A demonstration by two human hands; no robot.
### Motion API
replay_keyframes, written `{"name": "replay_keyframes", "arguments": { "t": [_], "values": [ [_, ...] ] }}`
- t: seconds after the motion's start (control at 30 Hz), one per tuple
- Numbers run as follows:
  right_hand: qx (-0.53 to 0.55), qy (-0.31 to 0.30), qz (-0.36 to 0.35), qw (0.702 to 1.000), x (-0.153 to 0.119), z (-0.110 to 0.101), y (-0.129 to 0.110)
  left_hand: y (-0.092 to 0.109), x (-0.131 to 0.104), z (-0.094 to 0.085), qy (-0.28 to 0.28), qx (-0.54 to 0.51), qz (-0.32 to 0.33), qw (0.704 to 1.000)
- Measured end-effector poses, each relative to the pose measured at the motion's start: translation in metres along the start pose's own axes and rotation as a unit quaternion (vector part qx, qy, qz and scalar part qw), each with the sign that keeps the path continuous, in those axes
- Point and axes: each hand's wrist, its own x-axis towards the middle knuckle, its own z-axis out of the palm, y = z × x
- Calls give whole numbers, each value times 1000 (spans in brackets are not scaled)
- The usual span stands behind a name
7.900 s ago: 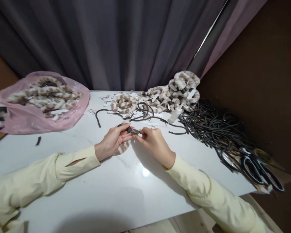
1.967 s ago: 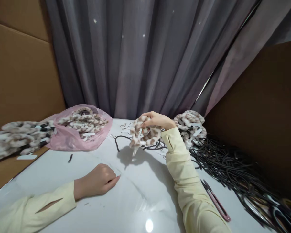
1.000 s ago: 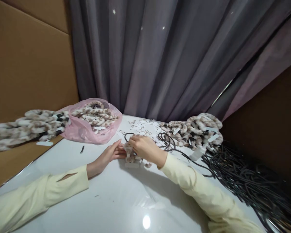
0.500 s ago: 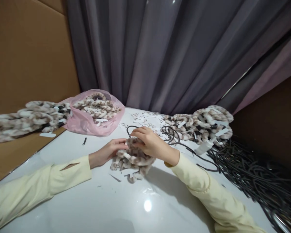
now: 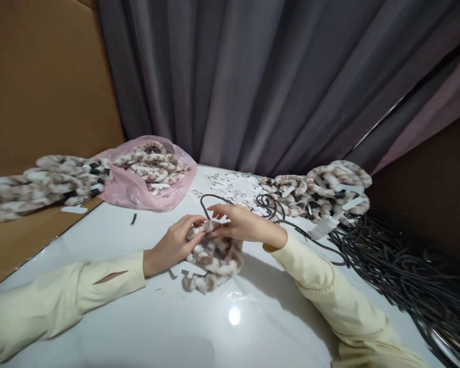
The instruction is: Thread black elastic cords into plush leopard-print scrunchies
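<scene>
A bundle of brown and white furry cord (image 5: 222,263) lies in loops on the white table, in the middle. My left hand (image 5: 176,243) pinches its upper left part between thumb and fingers. From the right, my right hand (image 5: 235,223) grips the top of the same bundle, its fingertips close to those of my left hand. A white tag (image 5: 193,269) hangs at the bundle's lower left. One black cord (image 5: 204,202) curves up just behind my right fingers; whether it joins the bundle is hidden.
A pink bag (image 5: 138,197) of furry loops stands at the back left, beside more loops (image 5: 49,184). Small rings and paper bits (image 5: 230,186) lie behind my hands. At right are tagged furry loops (image 5: 339,189), a white bottle (image 5: 324,227) and heaped black cords (image 5: 398,276).
My left hand has turned and closed further over the upper part of the bundle. My right hand has lowered its fingers slightly, and the furry loops have shifted and spread under the hands.
</scene>
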Motion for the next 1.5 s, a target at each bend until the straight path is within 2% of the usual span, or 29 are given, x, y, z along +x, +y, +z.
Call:
{"name": "replay_keyframes", "arguments": {
  "t": [0.1,0.2,0.27,0.37,0.43,0.5,0.57,0.63,0.7,0.8,0.9,0.97,1.1,1.2,1.5],
  "values": [
    [6,-22,-3,1000,0,-1,-7,4,0,0,4,-39,-25,999],
    [0,28,-7,1000,-5,-8,-9,26,7,-11,13,-149,-127,981],
    [-9,68,-17,998,-11,-18,-13,47,11,-25,-66,-209,-188,957],
    [-38,82,-34,995,-23,-32,-24,72,10,-41,-116,-290,-254,915],
    [-68,39,-28,997,-29,-38,-30,76,5,-40,-161,-355,-304,869],
    [-109,-33,0,994,-32,-40,-30,70,-1,-30,-199,-399,-336,830],
    [-145,-109,31,983,-31,-38,-26,58,-5,-16,-217,-402,-345,820],
    [-151,-162,29,975,-29,-35,-19,47,-7,-4,-226,-406,-357,810],
    [-113,-181,-16,977,-26,-31,-16,40,-5,1,-224,-404,-352,814],
    [-40,-157,-68,984,-22,-22,-19,36,0,0,-216,-370,-353,832],
    [-26,-113,-40,992,-18,-11,-24,35,2,-2,-212,-349,-346,844],
    [-20,-105,-20,994,-14,-5,-24,33,2,-2,-190,-347,-350,849],
    [-6,-94,-12,996,-9,3,-17,28,2,0,-156,-397,-363,829],
    [-2,-94,-12,995,-7,4,-12,27,3,1,-168,-436,-337,817],
    [-14,-90,-33,995,-8,5,-15,26,2,3,-182,-403,-305,844]
  ]
}}
